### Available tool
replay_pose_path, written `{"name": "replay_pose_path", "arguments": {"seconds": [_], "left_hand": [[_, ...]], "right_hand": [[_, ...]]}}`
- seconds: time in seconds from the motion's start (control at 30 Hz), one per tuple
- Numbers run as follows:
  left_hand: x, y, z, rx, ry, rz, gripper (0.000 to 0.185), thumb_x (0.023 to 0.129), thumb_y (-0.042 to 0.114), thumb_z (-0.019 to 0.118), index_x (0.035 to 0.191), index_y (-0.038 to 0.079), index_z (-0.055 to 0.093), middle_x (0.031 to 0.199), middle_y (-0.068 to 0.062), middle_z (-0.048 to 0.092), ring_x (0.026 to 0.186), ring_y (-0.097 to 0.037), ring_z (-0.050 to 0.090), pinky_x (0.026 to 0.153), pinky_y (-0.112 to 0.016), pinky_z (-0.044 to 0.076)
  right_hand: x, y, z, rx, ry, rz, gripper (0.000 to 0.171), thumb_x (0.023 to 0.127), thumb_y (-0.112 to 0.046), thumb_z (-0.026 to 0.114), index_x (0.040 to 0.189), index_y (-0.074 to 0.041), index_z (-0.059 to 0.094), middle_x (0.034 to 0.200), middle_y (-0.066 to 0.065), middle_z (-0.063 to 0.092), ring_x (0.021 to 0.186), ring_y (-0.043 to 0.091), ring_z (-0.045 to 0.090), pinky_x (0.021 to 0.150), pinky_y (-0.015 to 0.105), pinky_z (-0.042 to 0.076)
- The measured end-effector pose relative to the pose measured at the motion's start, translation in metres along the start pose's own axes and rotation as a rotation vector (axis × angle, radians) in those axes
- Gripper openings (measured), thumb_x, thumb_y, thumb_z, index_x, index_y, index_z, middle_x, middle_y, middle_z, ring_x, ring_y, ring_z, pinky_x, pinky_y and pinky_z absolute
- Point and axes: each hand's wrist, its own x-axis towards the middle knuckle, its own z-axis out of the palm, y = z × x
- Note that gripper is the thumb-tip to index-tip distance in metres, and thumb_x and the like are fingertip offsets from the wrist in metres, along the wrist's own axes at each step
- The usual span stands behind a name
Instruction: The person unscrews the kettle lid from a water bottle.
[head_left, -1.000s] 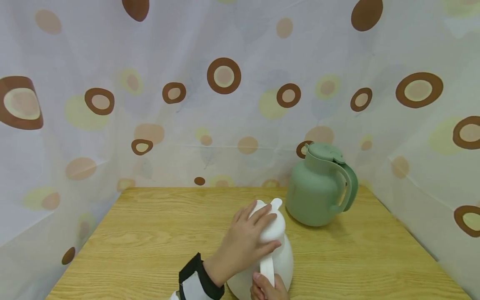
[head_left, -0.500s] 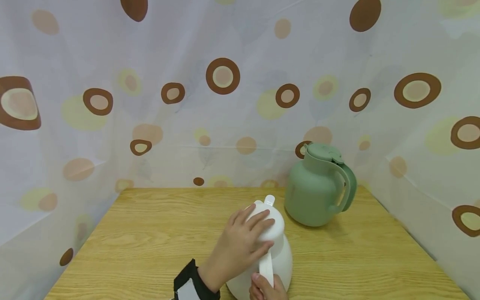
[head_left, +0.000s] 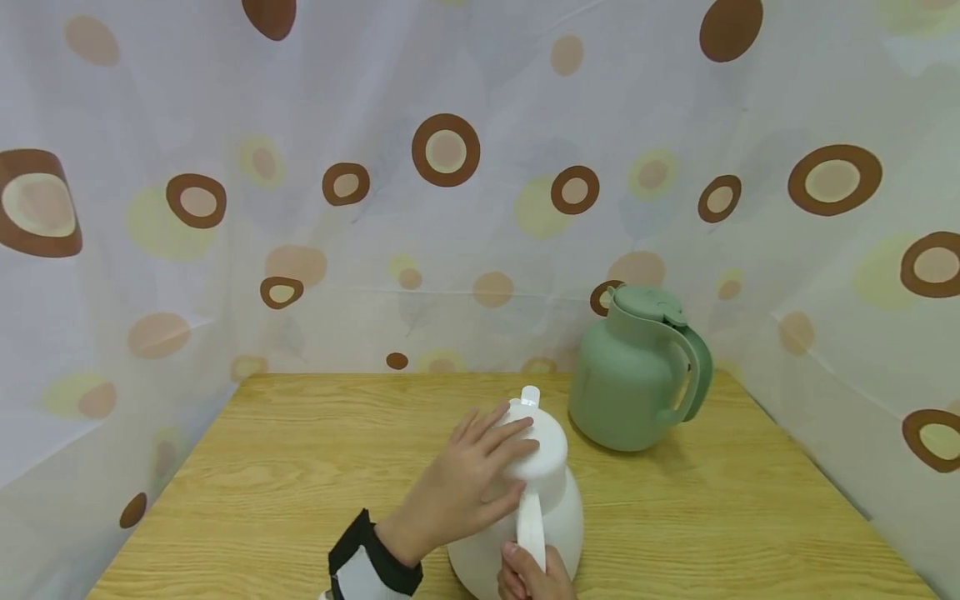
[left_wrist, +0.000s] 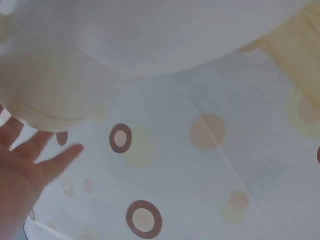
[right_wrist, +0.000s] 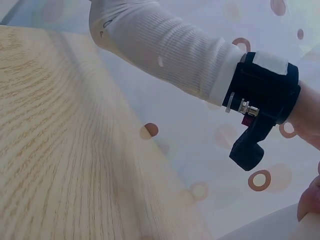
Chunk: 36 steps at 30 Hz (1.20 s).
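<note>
A white thermos jug stands on the wooden table at the front middle. My left hand rests on its round lid, fingers spread and fairly straight, thumb beside the top of the handle. A small white tab sticks out at the lid's far side. Below, my right hand grips the jug's handle, with fingers curled round it. In the left wrist view the white jug fills the top, and my left hand shows at its lower edge.
A green thermos jug stands behind and to the right, its handle turned right. The wooden table meets a dotted cloth at the back and sides. A black wrist strap crosses the right wrist view.
My left hand has shifted a little left on the lid, and the lid's tab has swung left with it. My right hand stays on the handle. The green jug has not moved.
</note>
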Motion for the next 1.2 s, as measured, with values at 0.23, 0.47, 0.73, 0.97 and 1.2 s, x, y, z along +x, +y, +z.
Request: {"name": "replay_pose_path", "arguments": {"seconds": [0.23,0.47,0.73,0.97,1.2], "left_hand": [[-0.005,-0.007,-0.003,-0.01,-0.021,0.075,0.039,0.101,0.032,0.033,0.121,0.009,0.057,0.128,-0.006,0.051,0.125,-0.025,0.039,0.104,-0.038,0.026],[-0.006,0.005,0.003,0.157,0.033,0.029,0.045,0.102,0.036,0.025,0.119,0.013,0.06,0.125,-0.007,0.054,0.119,-0.026,0.045,0.096,-0.04,0.035],[-0.001,0.016,0.013,0.29,0.099,-0.054,0.045,0.099,0.045,0.03,0.111,0.018,0.064,0.117,-0.005,0.056,0.107,-0.025,0.05,0.087,-0.038,0.038],[0.001,0.016,0.011,0.257,0.077,-0.086,0.037,0.087,0.045,0.057,0.11,0.018,0.063,0.116,-0.004,0.054,0.104,-0.024,0.049,0.084,-0.037,0.038],[-0.004,-0.005,0.002,-0.029,0.008,-0.015,0.032,0.089,0.025,0.055,0.116,0.008,0.058,0.125,-0.007,0.052,0.122,-0.023,0.041,0.103,-0.032,0.026]], "right_hand": [[-0.001,0.001,-0.002,-0.008,0.007,0.015,0.041,0.095,-0.006,0.036,0.057,0.004,0.025,0.047,0.017,0.015,0.038,0.022,0.011,0.033,0.033,0.006],[0.0,0.0,-0.001,-0.025,0.009,0.024,0.041,0.094,-0.005,0.035,0.056,0.004,0.024,0.045,0.018,0.014,0.037,0.021,0.012,0.032,0.032,0.007],[0.0,0.0,0.0,-0.02,-0.008,-0.008,0.038,0.092,0.0,0.03,0.055,0.004,0.023,0.044,0.018,0.013,0.036,0.024,0.01,0.032,0.031,0.007],[0.0,-0.001,0.0,-0.021,-0.014,-0.011,0.039,0.092,0.0,0.031,0.055,0.004,0.023,0.044,0.018,0.013,0.036,0.023,0.01,0.032,0.031,0.007],[-0.001,-0.002,-0.001,-0.047,0.012,0.027,0.042,0.094,-0.005,0.035,0.055,0.004,0.024,0.045,0.019,0.013,0.037,0.018,0.013,0.032,0.032,0.006]]}}
